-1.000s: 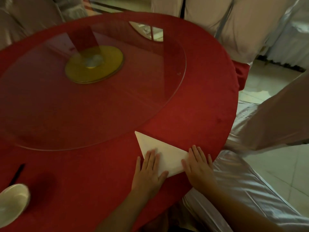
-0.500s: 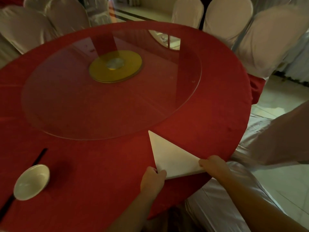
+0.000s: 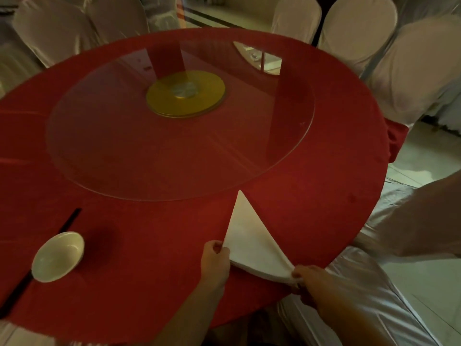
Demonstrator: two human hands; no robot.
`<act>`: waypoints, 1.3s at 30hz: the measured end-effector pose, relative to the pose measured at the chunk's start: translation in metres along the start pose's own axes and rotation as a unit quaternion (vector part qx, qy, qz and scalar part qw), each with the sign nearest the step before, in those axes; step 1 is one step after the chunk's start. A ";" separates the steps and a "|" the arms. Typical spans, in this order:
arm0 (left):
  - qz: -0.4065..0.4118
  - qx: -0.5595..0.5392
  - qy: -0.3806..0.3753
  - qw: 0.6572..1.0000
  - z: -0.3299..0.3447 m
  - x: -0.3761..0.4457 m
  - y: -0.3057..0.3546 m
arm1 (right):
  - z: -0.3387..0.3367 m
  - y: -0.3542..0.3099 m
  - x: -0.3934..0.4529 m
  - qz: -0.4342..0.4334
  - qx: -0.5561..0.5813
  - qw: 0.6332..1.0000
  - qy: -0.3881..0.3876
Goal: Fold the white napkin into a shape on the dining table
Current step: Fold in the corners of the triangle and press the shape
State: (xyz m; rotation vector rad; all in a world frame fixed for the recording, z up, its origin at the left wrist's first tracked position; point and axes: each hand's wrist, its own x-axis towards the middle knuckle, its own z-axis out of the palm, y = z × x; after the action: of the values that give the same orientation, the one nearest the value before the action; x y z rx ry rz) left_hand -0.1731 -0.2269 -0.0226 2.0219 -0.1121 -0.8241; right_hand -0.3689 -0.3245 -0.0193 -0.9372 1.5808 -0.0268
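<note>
The white napkin (image 3: 249, 238) lies folded into a triangle on the red tablecloth (image 3: 154, 236), near the table's front right edge. Its tip points away from me, toward the glass turntable. My left hand (image 3: 215, 259) pinches the napkin's near left corner. My right hand (image 3: 309, 278) pinches the near right corner at the table's edge. The long near edge is stretched between the two hands.
A glass turntable (image 3: 119, 156) with a yellow hub (image 3: 185, 93) fills the table's middle. A white bowl (image 3: 58, 255) sits at the front left beside dark chopsticks (image 3: 67, 221). Chairs in pale covers (image 3: 411, 71) ring the table, one (image 3: 361, 283) right under my right arm.
My hands went from lying flat on the napkin to pinching its two near corners. The napkin has turned so its tip points further away, and the view has pulled back.
</note>
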 end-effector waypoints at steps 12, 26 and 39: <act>0.177 0.211 0.049 0.960 -0.076 0.027 -0.025 | 0.084 0.045 -0.047 -0.057 -0.054 0.994 -0.074; 0.521 0.419 -0.209 0.714 -0.082 -0.003 -0.074 | 0.093 0.092 -0.048 -0.550 -0.470 0.677 0.135; 0.482 0.445 -0.158 0.737 -0.104 0.033 -0.051 | 0.075 -0.007 -0.091 -0.577 -0.369 0.711 0.162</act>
State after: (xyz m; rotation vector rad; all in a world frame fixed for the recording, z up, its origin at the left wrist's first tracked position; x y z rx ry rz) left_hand -0.0974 -0.1350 -0.0425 2.1400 -1.8962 -0.3919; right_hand -0.3076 -0.2417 0.0397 -2.5771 1.0102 -0.4896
